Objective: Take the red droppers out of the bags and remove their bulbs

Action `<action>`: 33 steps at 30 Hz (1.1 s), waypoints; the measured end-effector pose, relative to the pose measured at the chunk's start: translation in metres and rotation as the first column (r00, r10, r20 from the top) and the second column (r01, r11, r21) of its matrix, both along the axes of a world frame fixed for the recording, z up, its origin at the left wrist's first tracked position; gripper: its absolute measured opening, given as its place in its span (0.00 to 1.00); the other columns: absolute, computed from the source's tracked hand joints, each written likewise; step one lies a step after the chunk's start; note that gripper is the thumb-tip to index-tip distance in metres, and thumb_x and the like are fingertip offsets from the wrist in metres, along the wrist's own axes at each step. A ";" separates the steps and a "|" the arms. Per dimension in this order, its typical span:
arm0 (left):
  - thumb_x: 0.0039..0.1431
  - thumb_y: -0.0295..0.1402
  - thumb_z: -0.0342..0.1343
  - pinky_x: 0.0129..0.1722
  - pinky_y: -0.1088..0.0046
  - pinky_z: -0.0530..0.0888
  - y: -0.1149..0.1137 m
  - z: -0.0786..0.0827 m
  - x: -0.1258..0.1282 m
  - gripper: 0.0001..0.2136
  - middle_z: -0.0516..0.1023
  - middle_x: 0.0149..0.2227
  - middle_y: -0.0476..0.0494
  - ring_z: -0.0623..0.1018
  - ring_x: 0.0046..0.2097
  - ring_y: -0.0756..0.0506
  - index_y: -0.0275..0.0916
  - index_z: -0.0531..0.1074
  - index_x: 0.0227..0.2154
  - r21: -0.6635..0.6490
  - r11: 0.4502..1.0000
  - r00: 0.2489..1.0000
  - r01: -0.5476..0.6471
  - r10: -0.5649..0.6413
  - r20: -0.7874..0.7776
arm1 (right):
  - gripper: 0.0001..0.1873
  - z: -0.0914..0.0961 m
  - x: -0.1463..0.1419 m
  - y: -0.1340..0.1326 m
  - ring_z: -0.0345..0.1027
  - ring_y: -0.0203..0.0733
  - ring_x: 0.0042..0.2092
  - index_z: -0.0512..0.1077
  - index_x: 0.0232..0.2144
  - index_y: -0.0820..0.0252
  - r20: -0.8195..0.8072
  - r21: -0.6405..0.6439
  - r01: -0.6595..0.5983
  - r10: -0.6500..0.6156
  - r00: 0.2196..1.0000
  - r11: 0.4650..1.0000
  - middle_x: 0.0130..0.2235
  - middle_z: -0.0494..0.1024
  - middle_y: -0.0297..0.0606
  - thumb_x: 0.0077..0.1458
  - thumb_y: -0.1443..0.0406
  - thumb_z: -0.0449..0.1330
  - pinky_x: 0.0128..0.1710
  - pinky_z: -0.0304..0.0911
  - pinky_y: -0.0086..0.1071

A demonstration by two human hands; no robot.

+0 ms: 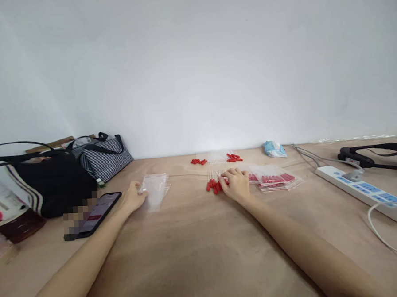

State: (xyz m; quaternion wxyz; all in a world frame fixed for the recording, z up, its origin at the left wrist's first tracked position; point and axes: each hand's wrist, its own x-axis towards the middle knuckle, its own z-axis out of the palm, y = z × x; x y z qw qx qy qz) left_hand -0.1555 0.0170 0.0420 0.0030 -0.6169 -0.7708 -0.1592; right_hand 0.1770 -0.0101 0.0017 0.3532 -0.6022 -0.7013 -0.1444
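Observation:
On the left, my left hand (134,197) lies at the near-left edge of a small stack of clear zip bags (156,190), its thumb and forefinger apart and touching the plastic. My right hand (235,184) is bent over a row of small red-handled tools (214,186) with thin pale shafts. Its fingers curl down onto the handles at the right end of the row, and the fingertips are partly hidden. Filled clear bags of red-handled tools (275,179) lie in a pile just right of that hand. Farther back are more loose red-handled tools (234,157).
A phone (100,213), a black bag (59,184), a striped bag (101,158) and a bottle of dark liquid (18,224) stand at left. A blue mask (274,149) lies by the wall. At right are a power strip (360,191) with cables and a black headset (357,157).

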 end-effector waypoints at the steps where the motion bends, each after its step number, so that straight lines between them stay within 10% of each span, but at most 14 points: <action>1: 0.49 0.35 0.51 0.39 0.64 0.66 -0.001 -0.001 0.002 0.18 0.72 0.36 0.37 0.71 0.42 0.37 0.32 0.61 0.43 0.006 1.000 0.998 0.004 -0.003 -0.065 | 0.13 0.000 0.008 -0.001 0.60 0.43 0.38 0.72 0.28 0.59 -0.016 0.005 0.025 -0.024 1.000 1.000 0.34 0.73 0.39 0.53 0.62 0.49 0.38 0.46 0.38; 6: 0.52 0.33 0.48 0.45 0.56 0.63 -0.019 -0.006 0.031 0.13 0.66 0.44 0.36 0.65 0.48 0.34 0.36 0.65 0.40 0.335 0.914 0.955 0.229 -0.145 -0.258 | 0.13 -0.004 0.076 -0.012 0.61 0.43 0.39 0.73 0.33 0.58 -0.042 -0.030 0.080 -0.081 0.996 0.996 0.36 0.72 0.40 0.48 0.61 0.51 0.36 0.49 0.35; 12: 0.54 0.36 0.48 0.48 0.64 0.65 -0.054 -0.027 0.094 0.10 0.65 0.46 0.40 0.67 0.48 0.43 0.38 0.65 0.38 0.227 0.652 0.682 0.723 -0.727 -0.081 | 0.20 -0.014 0.149 -0.036 0.60 0.49 0.45 0.70 0.41 0.53 0.206 -0.156 0.026 0.007 0.978 0.987 0.44 0.71 0.40 0.43 0.63 0.54 0.40 0.51 0.40; 19: 0.55 0.37 0.46 0.49 0.62 0.65 -0.063 -0.039 0.115 0.13 0.64 0.49 0.39 0.67 0.50 0.42 0.38 0.64 0.42 0.121 0.641 0.632 0.758 -0.767 0.111 | 0.14 -0.016 0.152 -0.036 0.67 0.41 0.37 0.73 0.30 0.58 -0.001 0.028 0.060 -0.060 0.998 0.998 0.34 0.76 0.40 0.53 0.63 0.48 0.37 0.57 0.34; 25: 0.55 0.37 0.47 0.49 0.63 0.64 -0.063 -0.037 0.111 0.13 0.65 0.49 0.39 0.66 0.51 0.42 0.38 0.65 0.42 0.158 0.645 0.629 0.747 -0.764 0.146 | 0.17 0.041 0.138 -0.059 0.65 0.38 0.25 0.68 0.31 0.63 -0.506 0.241 0.450 -0.284 0.814 0.860 0.25 0.72 0.38 0.52 0.55 0.49 0.26 0.58 0.31; 28: 0.56 0.37 0.46 0.48 0.65 0.65 -0.062 -0.036 0.113 0.13 0.67 0.46 0.41 0.68 0.49 0.44 0.38 0.65 0.41 0.210 0.649 0.621 0.731 -0.761 0.188 | 0.18 0.053 0.108 -0.072 0.59 0.33 0.17 0.64 0.25 0.60 -0.739 0.038 0.043 -0.001 0.674 0.998 0.20 0.67 0.31 0.49 0.51 0.51 0.17 0.55 0.28; 33: 0.60 0.37 0.37 0.43 0.67 0.68 -0.056 -0.034 0.111 0.14 0.72 0.38 0.44 0.71 0.43 0.46 0.38 0.66 0.38 0.343 0.766 0.722 0.544 -0.635 0.274 | 0.18 0.019 0.018 -0.077 0.55 0.30 0.13 0.58 0.21 0.58 -0.953 -0.162 -0.515 0.002 0.303 0.842 0.14 0.61 0.24 0.44 0.52 0.56 0.12 0.56 0.26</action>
